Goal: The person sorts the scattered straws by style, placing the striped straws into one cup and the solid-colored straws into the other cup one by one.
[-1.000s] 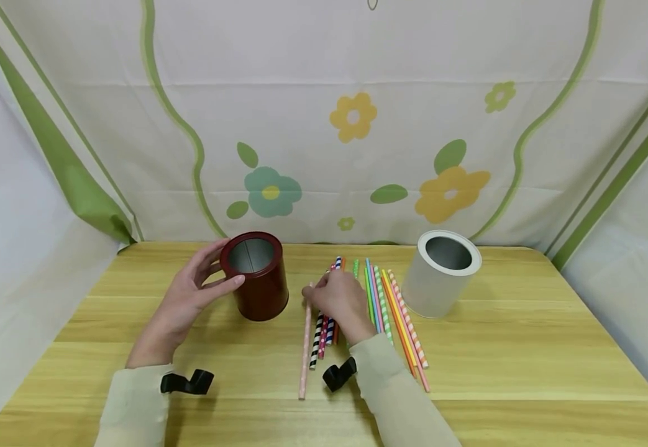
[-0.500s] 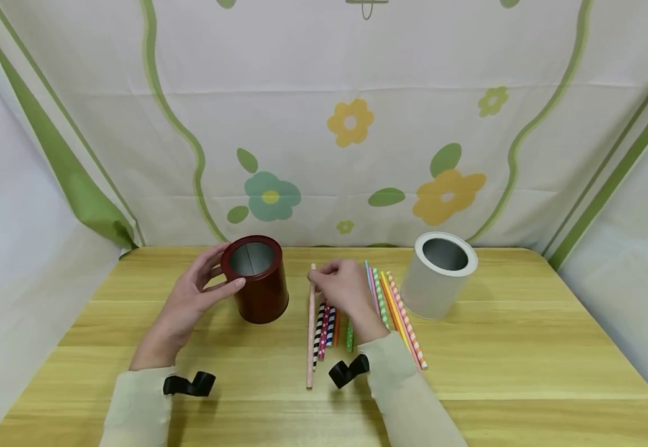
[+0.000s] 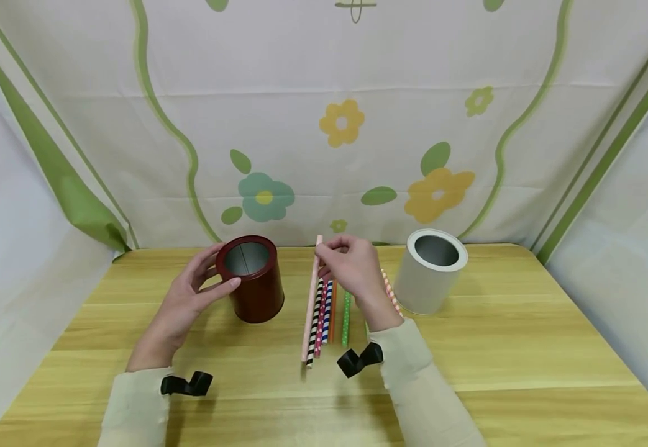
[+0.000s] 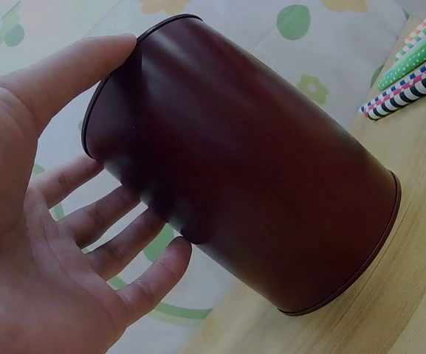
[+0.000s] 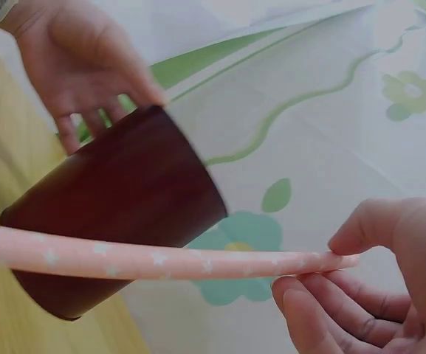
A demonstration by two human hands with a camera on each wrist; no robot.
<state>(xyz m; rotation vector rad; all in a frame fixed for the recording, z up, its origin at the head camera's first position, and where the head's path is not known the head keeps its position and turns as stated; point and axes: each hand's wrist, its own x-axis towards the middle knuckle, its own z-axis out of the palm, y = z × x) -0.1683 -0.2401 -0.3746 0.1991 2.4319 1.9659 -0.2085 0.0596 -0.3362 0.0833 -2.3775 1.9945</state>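
Note:
My right hand [image 3: 351, 264] pinches a pale pink paper straw [image 3: 310, 304] near its far end, between thumb and fingers. White stars show on this straw in the right wrist view, where it crosses in front of the can. My left hand [image 3: 189, 295] holds the dark red can [image 3: 258, 288] at its upper left side, thumb on the near side and fingers behind. The can stands upright on the table, its top uncovered and no straw seen inside. Below the right hand lie black-striped [image 3: 314, 332], dotted magenta, blue-striped [image 3: 327, 316], orange and dotted green straws [image 3: 346, 320].
A white can [image 3: 427, 279] with an opening in its top stands at the right. Beside it shows an orange-striped straw [image 3: 392, 295]; the right hand and forearm hide other straws. A flowered curtain [image 3: 301, 155] hangs behind the wooden table [image 3: 245, 397].
My right hand has raised the pink straw off the table and moved it away from me, slightly to the right. The left hand stays on the dark red can.

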